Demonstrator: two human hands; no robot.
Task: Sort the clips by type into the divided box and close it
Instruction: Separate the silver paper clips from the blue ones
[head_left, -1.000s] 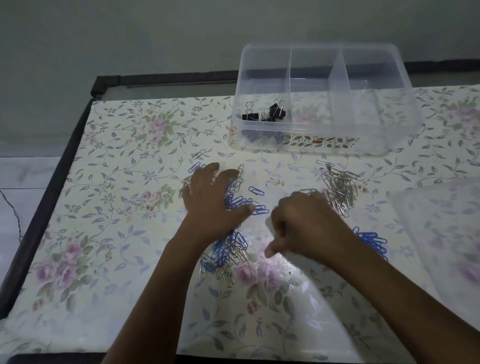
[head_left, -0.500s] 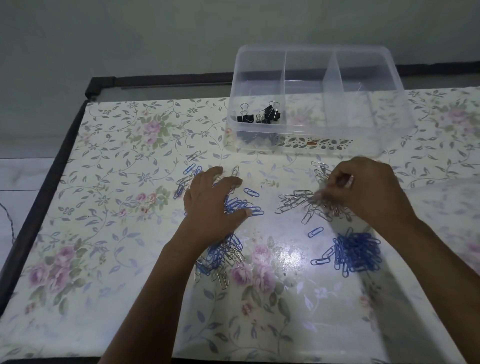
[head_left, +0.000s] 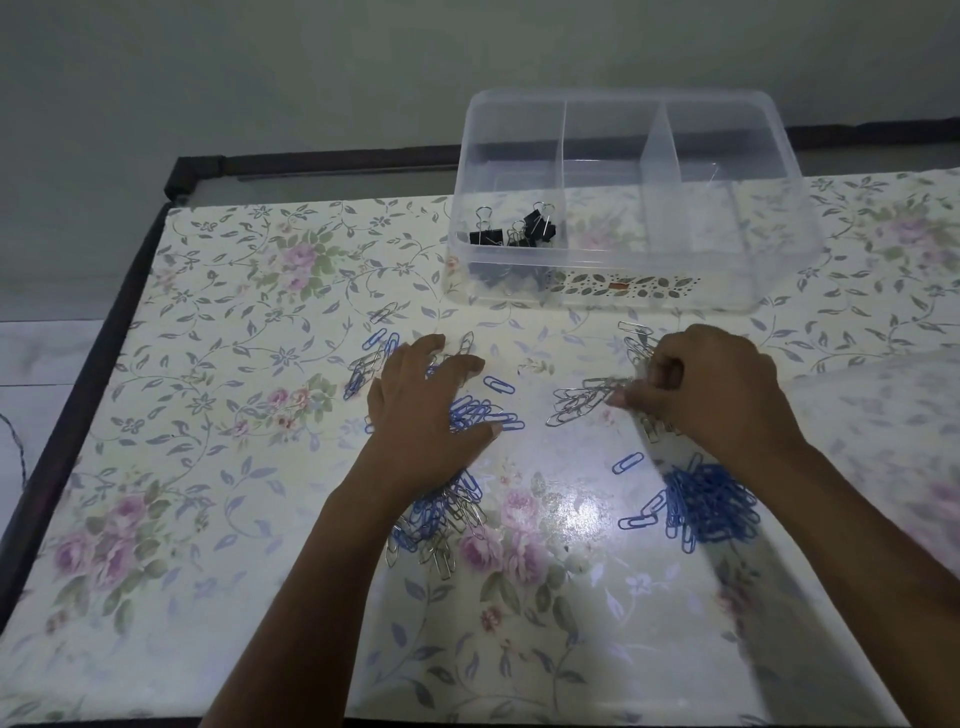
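A clear divided box (head_left: 769, 171) stands open at the back of the table, with black binder clips (head_left: 514, 231) in its left compartment. My left hand (head_left: 423, 410) lies flat with spread fingers on a mixed pile of blue and silver paper clips (head_left: 447, 512). My right hand (head_left: 711, 395) has curled fingers over a pile of silver paper clips (head_left: 582, 400); whether it pinches any is unclear. A sorted heap of blue paper clips (head_left: 711, 501) lies just below my right wrist.
The table (head_left: 234, 467) carries a glossy floral cover and has a dark frame along its left and back edges. A translucent sheet, perhaps the box lid (head_left: 893, 415), lies blurred at the right. Loose single clips (head_left: 627, 462) are scattered between the piles.
My right hand moved from the table's middle up and right to the silver clip pile, uncovering the blue heap. My left hand stayed on the mixed pile.
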